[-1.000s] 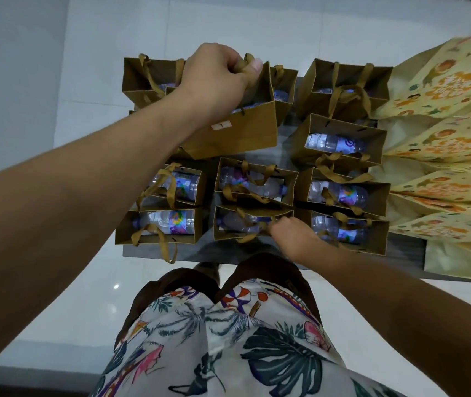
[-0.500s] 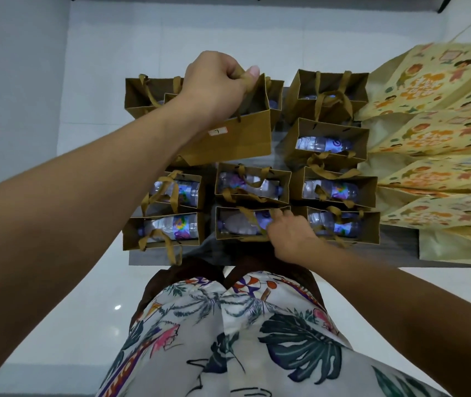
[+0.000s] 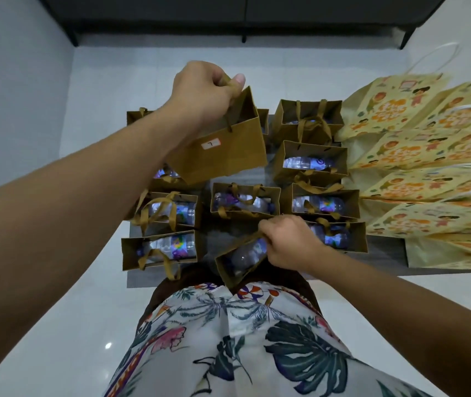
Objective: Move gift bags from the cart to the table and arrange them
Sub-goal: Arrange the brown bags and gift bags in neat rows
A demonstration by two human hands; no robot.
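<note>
Your left hand and right hand each grip a brown gift bag by its handles, lifted; about eight bags remain on the cart.

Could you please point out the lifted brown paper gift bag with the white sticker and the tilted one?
Lifted brown paper gift bag with white sticker [image 3: 228,156]: head view, front panel.
Tilted brown paper gift bag [image 3: 230,272]: head view, side wall.

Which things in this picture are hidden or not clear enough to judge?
- Head view: inside of the lifted bag; only its outer side shows.
- Far left bags: covered by the left hand and its arm.
- Patterned bags: cut off by the right edge.
- Right hand grip: fingers hidden under the hand.
</note>
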